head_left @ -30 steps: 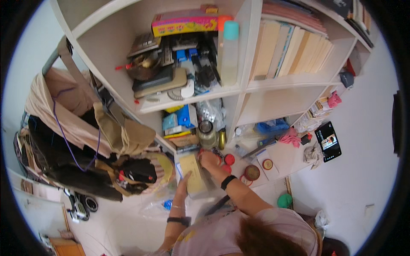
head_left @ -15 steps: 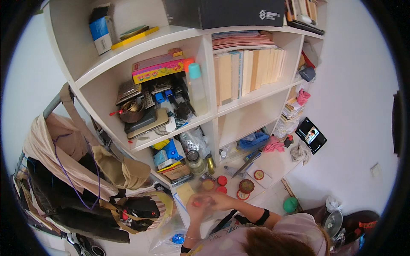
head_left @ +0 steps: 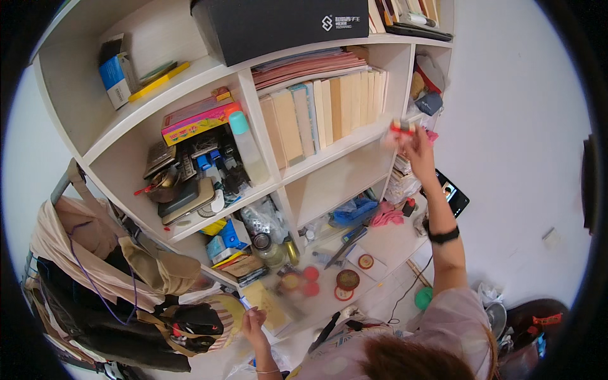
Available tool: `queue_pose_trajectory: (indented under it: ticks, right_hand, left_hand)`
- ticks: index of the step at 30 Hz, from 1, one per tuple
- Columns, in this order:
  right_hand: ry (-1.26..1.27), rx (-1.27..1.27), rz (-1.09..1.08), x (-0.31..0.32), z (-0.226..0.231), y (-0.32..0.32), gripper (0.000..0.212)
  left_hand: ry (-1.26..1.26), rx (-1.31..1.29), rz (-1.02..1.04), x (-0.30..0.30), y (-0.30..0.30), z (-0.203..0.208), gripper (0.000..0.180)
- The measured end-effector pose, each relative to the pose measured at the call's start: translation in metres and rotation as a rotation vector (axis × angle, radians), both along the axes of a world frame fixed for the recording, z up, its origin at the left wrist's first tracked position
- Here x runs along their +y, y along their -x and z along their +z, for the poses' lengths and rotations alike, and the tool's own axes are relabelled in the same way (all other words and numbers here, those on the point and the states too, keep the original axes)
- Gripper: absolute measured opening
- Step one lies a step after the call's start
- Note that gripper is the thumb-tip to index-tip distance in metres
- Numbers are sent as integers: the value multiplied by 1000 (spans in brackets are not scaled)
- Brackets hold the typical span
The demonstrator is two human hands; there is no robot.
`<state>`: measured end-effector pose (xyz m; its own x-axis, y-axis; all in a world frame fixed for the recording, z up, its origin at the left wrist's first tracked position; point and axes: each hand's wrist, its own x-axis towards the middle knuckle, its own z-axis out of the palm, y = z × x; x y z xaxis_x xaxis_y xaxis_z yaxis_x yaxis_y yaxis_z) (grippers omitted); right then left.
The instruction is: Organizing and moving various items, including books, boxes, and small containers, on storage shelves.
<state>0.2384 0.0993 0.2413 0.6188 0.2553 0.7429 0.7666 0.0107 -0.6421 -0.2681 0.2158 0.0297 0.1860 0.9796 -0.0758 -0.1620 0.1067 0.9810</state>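
Observation:
Raised at the full reach of my arm, my right hand [head_left: 415, 149] grips a small red item with a pale, dark-banded part [head_left: 402, 128]; motion blurs its kind. It is level with the right end of the book row. Low on the left, my left hand [head_left: 254, 320] has curled fingers, and I cannot make out what they hold, if anything. A yellowish sheet [head_left: 263, 303] lies beside it. On the desk are red round lids [head_left: 310, 273], a brown round tin [head_left: 348, 279], a red-rimmed disc [head_left: 343, 293] and another round piece [head_left: 365, 261] on a white pad.
A white shelf unit [head_left: 345, 158] holds books [head_left: 323, 114], a black box [head_left: 285, 28] and a spray bottle [head_left: 247, 142]. Clothes [head_left: 95, 278] hang at left. A glass jar [head_left: 269, 250], a dark blade-like strip [head_left: 347, 247] and a pink cloth [head_left: 386, 215] rest on the desk; a tablet [head_left: 453, 193] is partly behind my right arm.
My hands, together low over the desk before, have parted. The right one has swung up and right with the small red item; the left has moved down and left. The view has shifted.

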Motion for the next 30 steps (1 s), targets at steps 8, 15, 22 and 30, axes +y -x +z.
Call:
queue_pose_trajectory:
  ticks: [8,15,22,30]
  right_hand:
    - [287,-135,-440,67,1,-94,42]
    - [290,-76,-602,73,9,-82,29]
    - [121,-152,-382,41,-20,-75,30]
    - [424,281,265,-14,-141,117,21]
  left_hand:
    - [16,-62,-132,-32,-44,6,29]
    - [5,-50,-8,-33,-54,7,29]
    - [101,-65,65,-55,-46,-4,26]
    - [34,26,270,-59,-26,-8,18]
